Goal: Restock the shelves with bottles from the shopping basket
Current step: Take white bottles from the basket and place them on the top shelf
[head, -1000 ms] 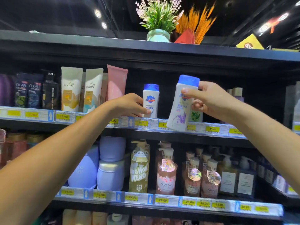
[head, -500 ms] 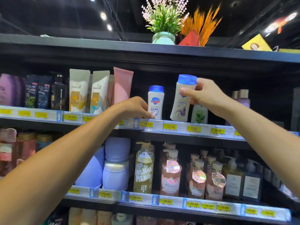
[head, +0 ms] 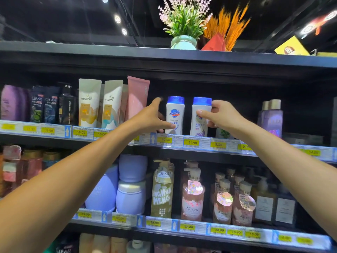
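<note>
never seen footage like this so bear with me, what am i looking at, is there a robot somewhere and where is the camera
There is no robot here. A person is stocking a shop shelf with bare hands, so each hand does the job of a grip. The camera is worn on the person's head, which is why both arms reach in from the lower edges of the picture.

The right hand is curled round a lavender-label bottle with a blue cap, holding it upright at the front of the upper shelf. Just left of it stands a second bottle with the same blue cap. The left hand is open, its thumb against that bottle's front, seemingly steadying it.

Further left stand tall tubes. Pump bottles fill the shelf below.
</note>
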The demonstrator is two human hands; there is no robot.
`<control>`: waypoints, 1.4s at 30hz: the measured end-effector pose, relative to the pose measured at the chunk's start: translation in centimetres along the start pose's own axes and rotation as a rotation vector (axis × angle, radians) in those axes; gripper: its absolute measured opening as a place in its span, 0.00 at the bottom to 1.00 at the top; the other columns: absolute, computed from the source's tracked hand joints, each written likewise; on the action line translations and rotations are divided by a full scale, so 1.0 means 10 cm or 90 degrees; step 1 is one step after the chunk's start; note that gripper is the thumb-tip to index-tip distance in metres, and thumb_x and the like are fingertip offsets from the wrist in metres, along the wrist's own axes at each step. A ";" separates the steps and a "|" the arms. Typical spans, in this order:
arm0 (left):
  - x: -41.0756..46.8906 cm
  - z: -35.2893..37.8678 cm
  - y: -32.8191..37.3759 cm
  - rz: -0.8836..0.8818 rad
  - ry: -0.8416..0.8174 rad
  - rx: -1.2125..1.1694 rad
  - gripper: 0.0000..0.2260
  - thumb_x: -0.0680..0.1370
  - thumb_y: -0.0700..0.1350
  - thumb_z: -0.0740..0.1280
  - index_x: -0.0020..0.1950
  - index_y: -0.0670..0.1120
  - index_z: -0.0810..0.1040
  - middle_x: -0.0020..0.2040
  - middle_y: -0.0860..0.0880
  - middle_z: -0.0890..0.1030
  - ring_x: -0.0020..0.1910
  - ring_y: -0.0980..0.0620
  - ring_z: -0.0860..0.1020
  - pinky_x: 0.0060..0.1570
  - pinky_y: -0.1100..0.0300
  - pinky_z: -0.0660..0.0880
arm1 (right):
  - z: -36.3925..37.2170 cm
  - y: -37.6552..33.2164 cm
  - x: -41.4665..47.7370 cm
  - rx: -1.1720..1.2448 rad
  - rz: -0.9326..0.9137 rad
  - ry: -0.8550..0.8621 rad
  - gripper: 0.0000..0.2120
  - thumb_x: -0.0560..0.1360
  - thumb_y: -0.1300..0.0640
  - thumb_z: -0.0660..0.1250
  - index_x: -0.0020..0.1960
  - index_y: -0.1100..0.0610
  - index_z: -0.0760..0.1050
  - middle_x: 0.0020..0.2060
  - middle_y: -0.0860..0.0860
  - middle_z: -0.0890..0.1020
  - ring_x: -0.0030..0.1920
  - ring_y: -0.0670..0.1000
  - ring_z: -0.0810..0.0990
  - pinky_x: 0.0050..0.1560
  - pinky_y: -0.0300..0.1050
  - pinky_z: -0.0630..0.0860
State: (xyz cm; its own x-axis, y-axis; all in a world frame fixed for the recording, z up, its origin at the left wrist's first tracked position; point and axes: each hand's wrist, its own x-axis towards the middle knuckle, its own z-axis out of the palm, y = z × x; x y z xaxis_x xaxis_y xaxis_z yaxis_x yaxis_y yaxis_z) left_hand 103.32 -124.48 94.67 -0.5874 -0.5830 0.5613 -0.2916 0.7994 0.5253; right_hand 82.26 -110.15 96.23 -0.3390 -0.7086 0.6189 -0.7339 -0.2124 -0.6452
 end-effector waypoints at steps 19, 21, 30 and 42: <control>0.27 0.11 0.01 -0.023 -0.116 0.121 0.11 0.75 0.53 0.77 0.52 0.49 0.86 0.48 0.51 0.87 0.46 0.53 0.85 0.48 0.56 0.82 | -0.10 0.11 -0.11 -0.147 0.023 -0.083 0.16 0.75 0.47 0.76 0.60 0.51 0.81 0.46 0.44 0.88 0.37 0.41 0.84 0.39 0.40 0.80; 0.30 0.14 0.01 -0.028 -0.114 0.114 0.12 0.75 0.53 0.77 0.54 0.48 0.85 0.48 0.52 0.87 0.47 0.53 0.85 0.50 0.54 0.82 | -0.10 0.13 -0.11 -0.171 0.026 -0.100 0.16 0.74 0.46 0.76 0.59 0.50 0.82 0.46 0.43 0.88 0.40 0.42 0.85 0.44 0.42 0.82; 0.42 0.22 -0.06 -0.035 -0.103 0.099 0.12 0.75 0.51 0.78 0.54 0.47 0.85 0.47 0.51 0.86 0.44 0.54 0.84 0.44 0.60 0.79 | -0.09 0.21 -0.09 -0.230 0.022 -0.130 0.18 0.72 0.43 0.78 0.56 0.52 0.85 0.49 0.44 0.88 0.48 0.43 0.86 0.55 0.49 0.83; 0.49 0.27 -0.09 -0.041 -0.100 0.104 0.17 0.75 0.52 0.78 0.59 0.47 0.82 0.52 0.50 0.85 0.48 0.53 0.83 0.47 0.58 0.80 | -0.10 0.21 -0.07 -0.243 0.039 -0.147 0.17 0.73 0.43 0.77 0.55 0.53 0.85 0.50 0.45 0.87 0.48 0.44 0.84 0.52 0.45 0.82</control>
State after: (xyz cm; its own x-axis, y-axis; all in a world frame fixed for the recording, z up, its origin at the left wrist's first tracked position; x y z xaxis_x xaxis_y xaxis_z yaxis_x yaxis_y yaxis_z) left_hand 98.70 -127.62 95.24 -0.6700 -0.6144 0.4166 -0.4430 0.7812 0.4398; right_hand 80.34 -109.40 94.89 -0.2799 -0.8530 0.4405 -0.8959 0.0671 -0.4392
